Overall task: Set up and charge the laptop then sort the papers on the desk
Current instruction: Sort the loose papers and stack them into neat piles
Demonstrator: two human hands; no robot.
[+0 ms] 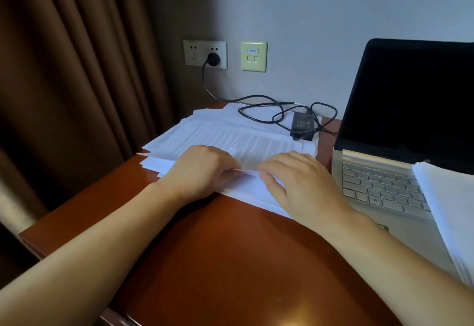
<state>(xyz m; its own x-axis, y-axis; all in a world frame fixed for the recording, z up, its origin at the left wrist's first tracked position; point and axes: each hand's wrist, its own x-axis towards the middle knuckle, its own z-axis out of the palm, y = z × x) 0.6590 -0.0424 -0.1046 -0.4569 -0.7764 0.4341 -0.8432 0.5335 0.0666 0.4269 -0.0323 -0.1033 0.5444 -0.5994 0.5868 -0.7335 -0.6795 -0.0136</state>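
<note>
Now — hands: left hand [202, 169] and right hand [302, 184] each pinch the near edge of a sheet [246, 171].
Papers [230, 133]: loose pile, left on the tabletop [205, 248].
Laptop [410, 95]: right, open, screen dark.
Charger [304, 121]: on pile's far edge — plugged into socket [205, 54].

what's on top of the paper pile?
Charger brick and looped cable at its far end; left hand and right hand pinch a sheet at the near edge. Lower sheets mostly covered.

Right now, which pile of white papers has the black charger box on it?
The messy spread-out white paper pile left of the silver laptop; the neat stack rests on the laptop.
</note>
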